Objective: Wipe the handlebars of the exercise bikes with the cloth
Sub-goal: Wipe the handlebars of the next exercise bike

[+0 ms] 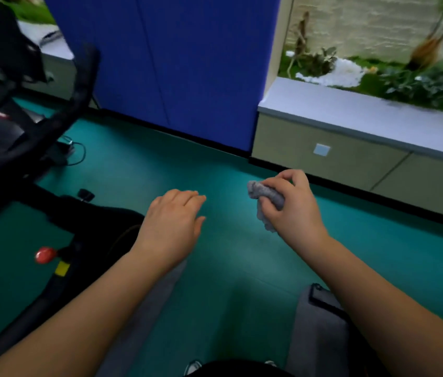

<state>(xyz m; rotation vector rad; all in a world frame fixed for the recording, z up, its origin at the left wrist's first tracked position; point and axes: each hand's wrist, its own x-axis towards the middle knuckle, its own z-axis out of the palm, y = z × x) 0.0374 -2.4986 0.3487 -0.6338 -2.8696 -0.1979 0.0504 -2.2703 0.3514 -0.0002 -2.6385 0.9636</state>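
My right hand (291, 205) grips a crumpled grey cloth (265, 197) in the air over the green floor. To its left my left hand (172, 224) hovers palm down with relaxed, nearly straight fingers and holds nothing. A black exercise bike stands at the left; its curved black handlebar (79, 93) rises at the upper left, well away from both hands. A red knob (45, 254) sits on the bike's frame at the lower left.
A blue wall panel (187, 63) stands ahead. To the right runs a low beige cabinet with a grey ledge (351, 110), with plants behind it. A cable (77, 153) lies on the floor near the bike. Grey trouser legs show at the bottom.
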